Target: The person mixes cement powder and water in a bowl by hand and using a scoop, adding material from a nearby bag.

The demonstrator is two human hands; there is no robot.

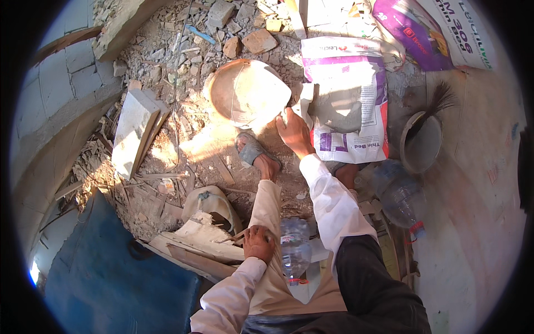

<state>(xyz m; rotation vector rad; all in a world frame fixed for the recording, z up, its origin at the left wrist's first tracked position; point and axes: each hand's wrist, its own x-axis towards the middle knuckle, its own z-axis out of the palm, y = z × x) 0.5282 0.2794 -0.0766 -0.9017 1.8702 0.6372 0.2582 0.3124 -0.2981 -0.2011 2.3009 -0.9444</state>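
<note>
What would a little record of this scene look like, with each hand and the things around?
Left hand: on the beige trouser leg
Right hand: at the rim of a pale basin; grip unclear
Right of basin: white-and-purple bag
Far right: bucket with dark-bristled brush
Between legs: clear plastic bottle
Beyond basin: rubble

- Blue panel, near left
- Pale block wall, far left
- White slab, left, beside rubble
- Reddish brick chunk, far, among grey rubble
- Purple-and-white sack, far right
- Bucket with dark-bristled brush, right
- Clear plastic bottle, right, just nearer than the bucket
</note>
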